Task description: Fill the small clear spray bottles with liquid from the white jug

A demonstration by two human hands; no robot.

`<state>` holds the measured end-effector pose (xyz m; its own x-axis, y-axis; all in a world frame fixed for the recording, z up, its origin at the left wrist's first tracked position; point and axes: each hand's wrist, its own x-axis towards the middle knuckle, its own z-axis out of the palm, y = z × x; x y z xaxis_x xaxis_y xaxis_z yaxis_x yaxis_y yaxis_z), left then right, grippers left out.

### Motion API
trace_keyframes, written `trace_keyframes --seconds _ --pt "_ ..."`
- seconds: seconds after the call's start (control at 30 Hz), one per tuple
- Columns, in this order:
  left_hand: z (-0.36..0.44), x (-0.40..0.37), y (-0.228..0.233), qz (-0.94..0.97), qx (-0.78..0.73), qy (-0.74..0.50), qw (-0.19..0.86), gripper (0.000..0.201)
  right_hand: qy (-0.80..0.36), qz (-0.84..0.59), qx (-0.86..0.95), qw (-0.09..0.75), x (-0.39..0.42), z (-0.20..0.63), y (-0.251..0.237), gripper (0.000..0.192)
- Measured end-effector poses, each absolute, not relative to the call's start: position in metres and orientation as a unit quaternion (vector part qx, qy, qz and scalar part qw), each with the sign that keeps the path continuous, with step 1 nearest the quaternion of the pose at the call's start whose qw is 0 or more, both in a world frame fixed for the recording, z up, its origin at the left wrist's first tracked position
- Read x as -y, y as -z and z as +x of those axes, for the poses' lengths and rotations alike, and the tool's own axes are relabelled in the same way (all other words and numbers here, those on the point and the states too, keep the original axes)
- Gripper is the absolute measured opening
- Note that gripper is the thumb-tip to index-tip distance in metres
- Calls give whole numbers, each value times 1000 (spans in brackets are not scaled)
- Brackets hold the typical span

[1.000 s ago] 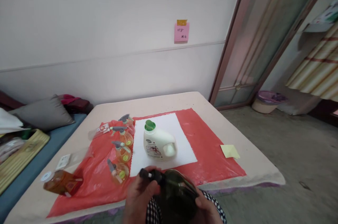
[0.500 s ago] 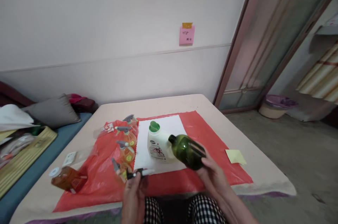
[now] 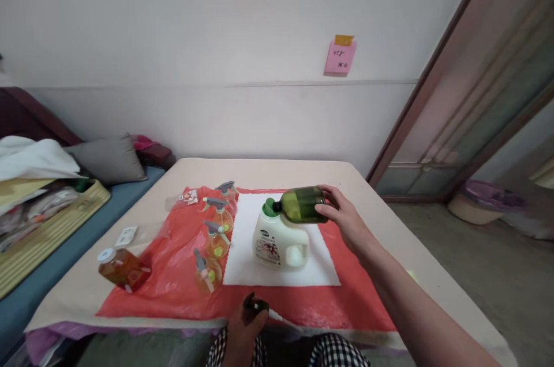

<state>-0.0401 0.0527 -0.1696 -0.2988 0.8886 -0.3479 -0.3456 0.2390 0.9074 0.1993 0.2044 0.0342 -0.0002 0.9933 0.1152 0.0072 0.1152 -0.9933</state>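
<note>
While spray bottles crowd left, right-hand fingers clasp green bottle above jug.

A single head-worn camera looks forward and somewhat down from the near edge of the beige cloth-covered counter, facing the pale wall with the pink paper note. The view is wide: the red plastic sheet lies close below, the person's checked knees sit at the bottom edge, a blue-covered bed at far left, a brown-framed glass door right.
</note>
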Motion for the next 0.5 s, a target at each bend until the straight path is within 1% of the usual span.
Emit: trace_keyframes --seconds 0.1,0.2,0.33,0.5 --pt "-32 -49 157 238 -568 -569 545 56 -393 -515 595 476 -209 194 -50 64" --pt "-28 -48 160 230 -553 -581 551 52 -333 -530 641 444 -211 186 -64 68" --pt "-29 -49 173 234 -536 -589 557 46 -284 -518 687 422 -213 176 -80 67" --pt "-32 -49 180 258 -528 -569 576 43 -257 -504 718 405 -216 165 -97 64"
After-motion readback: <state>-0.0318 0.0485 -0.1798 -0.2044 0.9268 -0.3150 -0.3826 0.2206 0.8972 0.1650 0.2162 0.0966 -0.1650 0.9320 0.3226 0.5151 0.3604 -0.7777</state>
